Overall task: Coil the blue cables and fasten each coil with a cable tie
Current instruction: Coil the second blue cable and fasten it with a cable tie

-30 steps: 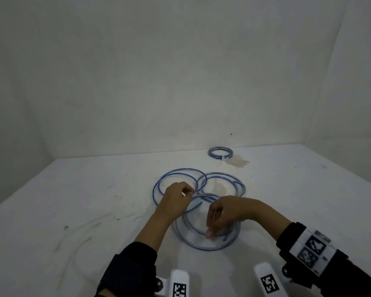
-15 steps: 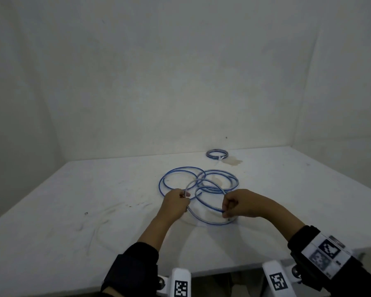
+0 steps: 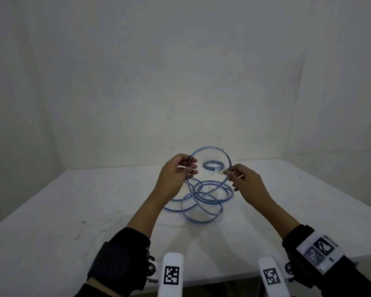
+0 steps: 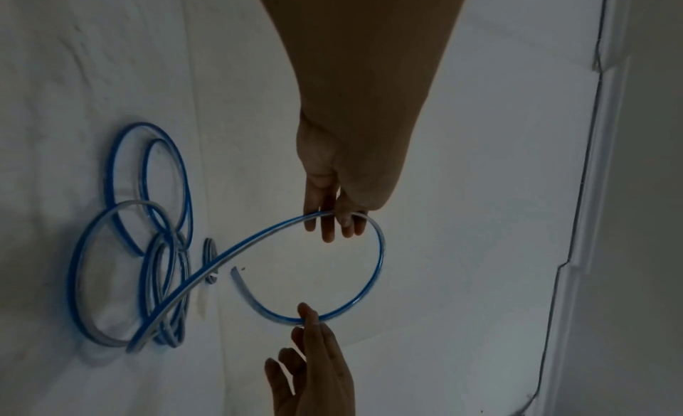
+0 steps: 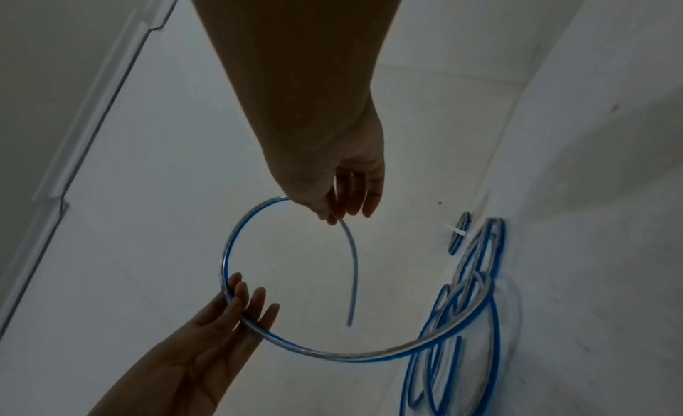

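A single raised loop of the blue cable (image 3: 210, 149) is held upright above the table (image 3: 73, 211) between both hands. The left side of the loop is held by the left hand (image 3: 176, 170), the cable lying across its fingers (image 4: 327, 226), which appear nearly straight; the thumb is hidden in the wrist views, so how firmly it is gripped cannot be told. The right side of the loop is pinched by the right hand (image 3: 244, 181) between thumb and fingertips (image 5: 332, 212). The cut end of the cable (image 5: 349, 323) hangs free just past the right hand's pinch, inside the loop.

From the left hand the cable runs down and away to the remaining loose turns (image 3: 204, 200), which lie sprawled and overlapping on the table below and between the two hands. These turns are not bound.

Beyond the hands, seen through the raised loop in the head view, a small finished coil (image 3: 213, 165) lies flat on the table, with a white cable tie (image 3: 216, 168) on its near edge. It is well apart from the loose turns and from both hands.
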`<state>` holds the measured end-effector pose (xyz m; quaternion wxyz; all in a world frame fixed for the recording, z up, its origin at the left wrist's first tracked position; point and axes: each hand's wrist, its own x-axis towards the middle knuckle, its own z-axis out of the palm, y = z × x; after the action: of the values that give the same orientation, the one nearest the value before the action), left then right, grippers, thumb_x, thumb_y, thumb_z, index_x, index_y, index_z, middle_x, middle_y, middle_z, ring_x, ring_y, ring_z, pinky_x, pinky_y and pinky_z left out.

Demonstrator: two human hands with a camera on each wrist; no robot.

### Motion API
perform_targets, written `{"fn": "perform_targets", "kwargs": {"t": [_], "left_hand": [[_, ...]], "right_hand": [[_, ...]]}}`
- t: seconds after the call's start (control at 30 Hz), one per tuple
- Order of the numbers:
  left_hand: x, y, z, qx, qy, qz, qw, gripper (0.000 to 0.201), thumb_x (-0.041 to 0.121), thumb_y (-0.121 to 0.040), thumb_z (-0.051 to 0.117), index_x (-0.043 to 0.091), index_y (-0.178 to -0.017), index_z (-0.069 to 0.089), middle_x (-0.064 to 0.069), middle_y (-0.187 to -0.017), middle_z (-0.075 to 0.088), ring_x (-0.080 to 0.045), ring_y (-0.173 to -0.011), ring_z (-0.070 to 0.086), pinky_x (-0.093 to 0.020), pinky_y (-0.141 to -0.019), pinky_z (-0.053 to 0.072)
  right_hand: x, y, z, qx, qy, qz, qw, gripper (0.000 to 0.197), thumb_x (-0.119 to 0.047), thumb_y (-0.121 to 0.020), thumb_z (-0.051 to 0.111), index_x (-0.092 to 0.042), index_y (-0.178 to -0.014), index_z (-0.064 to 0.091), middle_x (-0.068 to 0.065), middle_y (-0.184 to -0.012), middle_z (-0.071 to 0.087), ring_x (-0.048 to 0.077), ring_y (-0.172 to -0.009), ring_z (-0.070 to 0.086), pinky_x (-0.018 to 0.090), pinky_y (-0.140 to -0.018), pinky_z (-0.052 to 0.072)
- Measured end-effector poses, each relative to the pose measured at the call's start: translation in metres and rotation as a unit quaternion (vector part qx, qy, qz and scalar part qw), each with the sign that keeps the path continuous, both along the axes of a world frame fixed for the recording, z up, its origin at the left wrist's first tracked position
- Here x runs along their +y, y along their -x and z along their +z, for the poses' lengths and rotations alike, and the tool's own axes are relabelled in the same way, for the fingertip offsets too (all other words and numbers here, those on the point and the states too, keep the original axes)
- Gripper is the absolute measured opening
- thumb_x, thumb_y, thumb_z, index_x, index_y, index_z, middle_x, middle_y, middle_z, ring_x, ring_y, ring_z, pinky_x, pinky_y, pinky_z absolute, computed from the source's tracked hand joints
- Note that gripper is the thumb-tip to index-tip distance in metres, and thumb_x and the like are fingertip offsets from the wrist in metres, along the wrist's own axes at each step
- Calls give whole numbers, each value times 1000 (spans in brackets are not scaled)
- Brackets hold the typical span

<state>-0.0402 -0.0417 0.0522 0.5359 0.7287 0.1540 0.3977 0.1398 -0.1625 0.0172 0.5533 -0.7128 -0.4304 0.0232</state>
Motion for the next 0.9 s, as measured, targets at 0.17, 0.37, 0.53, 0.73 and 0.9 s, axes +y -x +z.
{"fn": "perform_targets", "kwargs": {"t": [0.17, 0.37, 0.53, 0.73, 0.9], "left_hand": [[7, 0, -15, -6, 42, 10, 999, 17, -3, -93, 48, 8, -99, 61, -7, -90, 64, -23, -88, 66, -36, -87, 54], [23, -2, -40, 107, -17, 88, 990, 23, 12, -96, 51, 9, -114, 66, -5, -110, 67, -14, -101, 60, -29, -92, 49], [17, -4, -37, 57, 22, 49, 997, 25, 8, -92, 57, 8, -117, 60, -13, -98, 70, -21, -82, 68, -25, -73, 57], [6, -7, -32, 36, 102, -27, 994, 31, -2, -85, 64, 3, -114, 57, -15, -104, 67, -24, -85, 67, -25, -67, 59], [2, -10, -28, 2, 145, -50, 988, 29, 23, -91, 61, 5, -112, 54, -10, -107, 70, -23, -92, 70, -37, -73, 60]], "right_hand": [[4, 1, 2, 11, -34, 12, 999, 14, -28, -93, 62, -16, -97, 68, -1, -84, 67, 12, -74, 61, 23, -67, 53], [5, 9, 8, 132, -98, 95, 982, 18, -16, -94, 61, -1, -101, 66, 16, -87, 72, 15, -72, 68, 19, -64, 56], [11, 15, 7, 235, -134, 149, 951, 18, -1, -90, 62, 9, -105, 61, 24, -91, 69, 23, -76, 71, 23, -67, 58], [19, 22, 4, 304, -211, 156, 916, 18, -3, -89, 63, 6, -105, 60, 22, -95, 69, 24, -86, 72, 23, -73, 59], [23, 32, -3, 310, -198, 179, 912, 17, -4, -90, 62, 6, -103, 58, 23, -99, 70, 23, -91, 72, 22, -79, 58]]}}
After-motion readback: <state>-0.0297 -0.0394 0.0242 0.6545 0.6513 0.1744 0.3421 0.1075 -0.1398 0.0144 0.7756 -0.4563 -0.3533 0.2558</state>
